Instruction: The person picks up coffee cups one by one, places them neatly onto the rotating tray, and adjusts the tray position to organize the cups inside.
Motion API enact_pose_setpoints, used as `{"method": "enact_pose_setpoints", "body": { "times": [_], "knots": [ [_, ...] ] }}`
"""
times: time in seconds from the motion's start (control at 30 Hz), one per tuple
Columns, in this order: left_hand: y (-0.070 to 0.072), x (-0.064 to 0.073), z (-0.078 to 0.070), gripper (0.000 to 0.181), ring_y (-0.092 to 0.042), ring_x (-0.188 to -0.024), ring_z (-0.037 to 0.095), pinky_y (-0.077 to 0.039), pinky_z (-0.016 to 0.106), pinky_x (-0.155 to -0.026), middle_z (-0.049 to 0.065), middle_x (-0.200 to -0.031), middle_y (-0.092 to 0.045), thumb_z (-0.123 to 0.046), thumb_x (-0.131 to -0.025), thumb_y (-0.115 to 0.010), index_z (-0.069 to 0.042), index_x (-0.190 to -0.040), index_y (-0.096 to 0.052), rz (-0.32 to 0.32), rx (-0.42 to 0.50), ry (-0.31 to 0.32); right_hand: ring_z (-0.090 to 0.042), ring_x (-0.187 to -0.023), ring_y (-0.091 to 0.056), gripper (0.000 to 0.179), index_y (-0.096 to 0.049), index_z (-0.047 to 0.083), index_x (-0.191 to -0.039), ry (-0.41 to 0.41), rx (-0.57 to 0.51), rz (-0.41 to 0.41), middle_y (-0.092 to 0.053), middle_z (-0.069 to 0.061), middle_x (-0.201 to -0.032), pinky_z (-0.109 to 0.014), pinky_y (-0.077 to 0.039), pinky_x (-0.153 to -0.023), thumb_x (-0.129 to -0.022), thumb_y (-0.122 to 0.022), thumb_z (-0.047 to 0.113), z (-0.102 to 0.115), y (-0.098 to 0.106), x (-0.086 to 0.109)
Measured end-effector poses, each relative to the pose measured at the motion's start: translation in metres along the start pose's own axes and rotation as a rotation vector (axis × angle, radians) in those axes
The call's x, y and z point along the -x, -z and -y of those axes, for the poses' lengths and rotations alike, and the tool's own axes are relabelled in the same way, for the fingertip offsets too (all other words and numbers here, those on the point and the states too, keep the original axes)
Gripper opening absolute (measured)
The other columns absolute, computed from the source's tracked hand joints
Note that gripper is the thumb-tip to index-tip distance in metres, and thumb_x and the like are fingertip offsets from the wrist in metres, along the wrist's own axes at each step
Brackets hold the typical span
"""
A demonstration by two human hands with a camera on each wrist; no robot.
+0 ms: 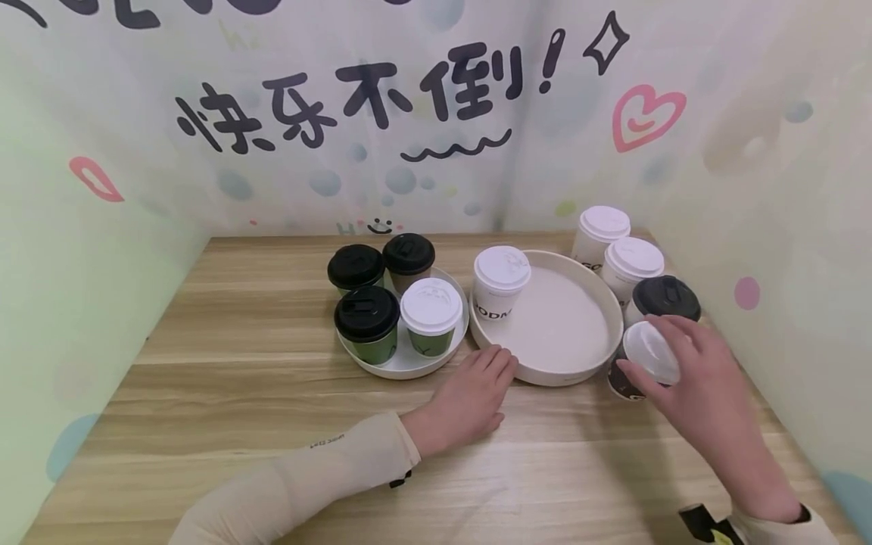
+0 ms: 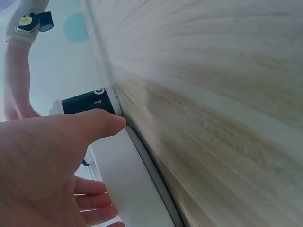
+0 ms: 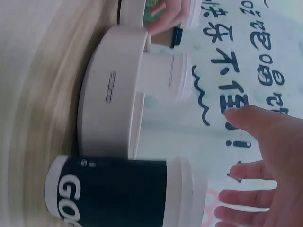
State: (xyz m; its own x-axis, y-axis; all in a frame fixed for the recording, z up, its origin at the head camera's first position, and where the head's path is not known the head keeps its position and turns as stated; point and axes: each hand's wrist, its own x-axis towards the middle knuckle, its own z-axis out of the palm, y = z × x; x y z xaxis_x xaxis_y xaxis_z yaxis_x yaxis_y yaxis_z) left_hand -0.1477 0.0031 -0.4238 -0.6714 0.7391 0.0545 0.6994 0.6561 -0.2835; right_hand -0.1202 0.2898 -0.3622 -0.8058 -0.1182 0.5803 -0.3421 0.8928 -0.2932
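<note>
My left hand rests on the near left side of a round cream tray, its fingertips at the rim. In the left wrist view the thumb and fingers lie loosely along the tray's outer wall. One white paper cup with a white lid stands inside this tray, at its left. My right hand hovers with spread fingers over a dark cup with a white lid, just right of the tray. The right wrist view shows a gap between the fingers and that lid.
A second round tray at left holds green cups and a brown one, with black or white lids. Behind the dark cup stand two white cups and a black-lidded cup, beside the right wall. A printed curtain hangs behind.
</note>
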Motion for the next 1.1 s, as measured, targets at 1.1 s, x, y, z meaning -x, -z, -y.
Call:
{"method": "enact_pose_setpoints", "body": {
  "times": [1.1],
  "knots": [
    [-0.001, 0.002, 0.007, 0.079, -0.040, -0.139, 0.020, -0.040, 0.033, -0.115, 0.006, -0.146, -0.044, -0.055, -0.089, -0.063, -0.009, -0.148, -0.037, -0.009, 0.027, 0.023, -0.057, -0.098, -0.056, 0.082, -0.051, 0.006, -0.140, -0.246, 0.113, 0.206, -0.057, -0.032, -0.126, -0.064, -0.041, -0.067, -0.074, -0.083, 0.042, -0.030, 0.006, 0.001]
  ]
}}
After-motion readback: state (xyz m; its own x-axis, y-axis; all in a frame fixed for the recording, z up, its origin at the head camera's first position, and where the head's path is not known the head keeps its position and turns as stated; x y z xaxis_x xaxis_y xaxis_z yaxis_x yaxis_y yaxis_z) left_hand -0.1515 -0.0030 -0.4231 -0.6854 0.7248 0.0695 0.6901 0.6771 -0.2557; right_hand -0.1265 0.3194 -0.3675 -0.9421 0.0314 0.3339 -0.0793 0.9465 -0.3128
